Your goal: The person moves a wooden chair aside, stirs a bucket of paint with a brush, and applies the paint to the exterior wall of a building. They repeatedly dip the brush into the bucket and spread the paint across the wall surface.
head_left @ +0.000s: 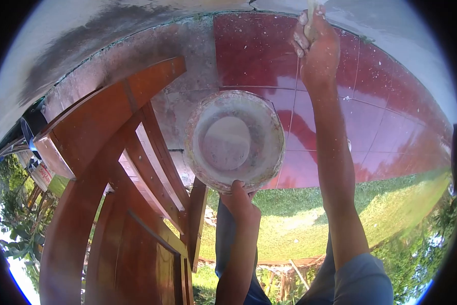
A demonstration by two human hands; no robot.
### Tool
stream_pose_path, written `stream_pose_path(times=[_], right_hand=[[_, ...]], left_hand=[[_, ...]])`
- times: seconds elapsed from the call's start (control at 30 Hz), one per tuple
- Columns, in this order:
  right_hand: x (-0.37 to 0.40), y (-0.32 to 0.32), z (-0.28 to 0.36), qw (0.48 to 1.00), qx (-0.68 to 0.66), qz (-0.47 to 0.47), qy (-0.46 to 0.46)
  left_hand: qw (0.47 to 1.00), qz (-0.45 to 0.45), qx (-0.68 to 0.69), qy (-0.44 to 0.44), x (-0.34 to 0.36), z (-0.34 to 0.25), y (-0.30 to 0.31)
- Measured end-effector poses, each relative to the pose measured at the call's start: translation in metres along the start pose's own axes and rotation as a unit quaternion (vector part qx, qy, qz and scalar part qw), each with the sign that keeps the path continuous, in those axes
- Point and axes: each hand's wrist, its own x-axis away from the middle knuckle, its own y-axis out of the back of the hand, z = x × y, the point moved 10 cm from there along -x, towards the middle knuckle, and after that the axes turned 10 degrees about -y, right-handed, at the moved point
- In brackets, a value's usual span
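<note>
My left hand (241, 203) is closed on the near rim of a round bucket (266, 137), its thumb over the edge. The bucket's rim and walls are crusted with dried whitish material, and a pale, milky layer (227, 142) lies at the bottom. Up at the wall, my outstretched right hand (320, 48) is wrapped round a tool with a pale handle (312, 20). The tool's working end is out of view at the top, so its kind does not show. Whitish smears mark the right fingers.
A brown wooden bench or chair (122, 101) with slats stands close on the left. Dark red glossy tiles (350, 119), spotted white, cover the floor beside bare concrete (175, 112). A pale wall (411, 30) curves along the top. Grass (289, 234) lies behind the floor edge.
</note>
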Motion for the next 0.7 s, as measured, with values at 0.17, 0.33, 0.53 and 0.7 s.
stream_pose_path(times=[0.17,0.33,0.53,0.7], right_hand=[[-0.041,0.014,-0.030,0.998,0.002,-0.023,0.060],[-0.121,0.076,-0.154,0.990,0.084,-0.106,-0.045],[-0.112,0.074,-0.153,0.958,0.087,-0.049,-0.269],[-0.019,0.043,-0.026,0.986,0.005,-0.158,-0.059]], left_hand=[[1.000,0.008,0.009,0.005,0.000,0.006,-0.004],[1.000,-0.002,-0.002,-0.001,0.001,0.006,-0.005],[1.000,0.004,0.002,-0.004,0.004,0.010,-0.009],[0.999,0.041,0.014,0.008,0.000,0.017,-0.010]])
